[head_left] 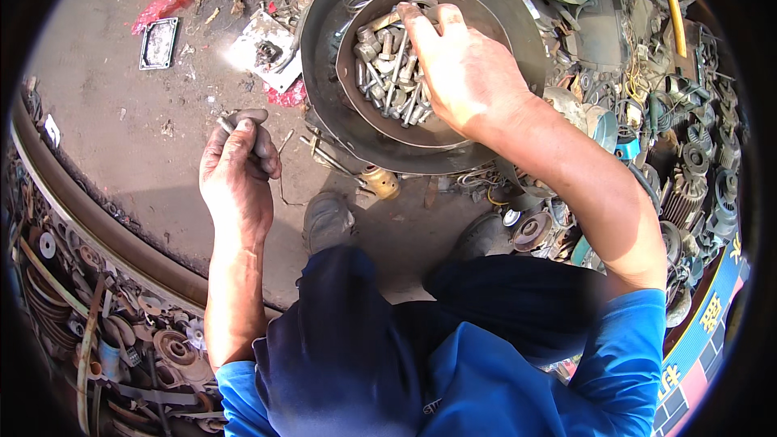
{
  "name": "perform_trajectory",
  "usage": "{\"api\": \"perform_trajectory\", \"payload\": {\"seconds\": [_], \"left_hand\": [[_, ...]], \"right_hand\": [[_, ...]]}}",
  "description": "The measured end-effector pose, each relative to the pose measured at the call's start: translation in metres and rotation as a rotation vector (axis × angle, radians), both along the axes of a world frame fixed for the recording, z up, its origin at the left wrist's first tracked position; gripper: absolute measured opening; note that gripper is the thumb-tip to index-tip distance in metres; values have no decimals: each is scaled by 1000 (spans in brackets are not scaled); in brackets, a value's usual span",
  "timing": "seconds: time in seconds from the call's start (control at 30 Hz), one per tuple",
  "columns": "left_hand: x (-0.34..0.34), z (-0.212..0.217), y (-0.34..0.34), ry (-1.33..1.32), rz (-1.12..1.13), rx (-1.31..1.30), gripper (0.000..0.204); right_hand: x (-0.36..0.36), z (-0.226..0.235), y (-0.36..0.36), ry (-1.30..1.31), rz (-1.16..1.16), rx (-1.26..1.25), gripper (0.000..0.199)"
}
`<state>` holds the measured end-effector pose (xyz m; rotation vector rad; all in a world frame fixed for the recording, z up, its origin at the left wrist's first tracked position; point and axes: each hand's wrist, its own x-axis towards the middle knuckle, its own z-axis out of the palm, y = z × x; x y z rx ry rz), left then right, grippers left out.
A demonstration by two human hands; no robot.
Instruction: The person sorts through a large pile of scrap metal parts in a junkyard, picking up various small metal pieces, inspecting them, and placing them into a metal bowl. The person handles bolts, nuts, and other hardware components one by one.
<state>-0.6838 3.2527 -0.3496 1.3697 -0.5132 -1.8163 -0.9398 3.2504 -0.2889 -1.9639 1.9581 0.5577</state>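
Slightly raised over the ground, my left hand is closed, with a small metal bolt poking out between thumb and fingers. My right hand reaches over a round metal bowl, its fingers bent down at the bowl's far side. Most of its fingertips are hidden, so whether it grips anything does not show. Loose bolts of several lengths, some with nuts, fill the bowl below and left of this hand. The bowl sits inside a wider dark metal pan.
Scrap metal parts pile up on the right, and more lie beyond a long metal rail at lower left. Near the pan are a brass-coloured cylinder, a white plate and a square frame. My shoe stands close by.
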Motion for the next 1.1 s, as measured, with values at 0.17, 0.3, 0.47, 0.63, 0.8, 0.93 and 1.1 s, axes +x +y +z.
{"api": "perform_trajectory", "payload": {"seconds": [0.17, 0.3, 0.47, 0.63, 0.8, 0.93, 1.1], "left_hand": [[-7, -10, -7, 71, -31, 13, 20], [-11, -8, -8, 61, -65, -2, 22], [-6, -5, -8, 26, -102, -32, 23], [-3, -5, -6, 10, -121, -41, 23], [-15, -1, -6, -13, -171, -45, 26], [-27, -1, -6, 1, -129, -40, 23], [-22, 2, -2, 28, -101, -46, 21]], "right_hand": [[-52, 64, -7, -298, -334, -271, 39], [-101, 84, -8, -141, -389, -617, 54], [-134, 60, 26, -57, -491, -528, 48], [-150, 35, 29, -93, -18, -636, 32], [-114, 33, 29, -395, 183, -635, 38], [-70, 23, 22, -496, 338, -451, 37], [-50, -1, -9, -206, 364, -18, 28]]}}
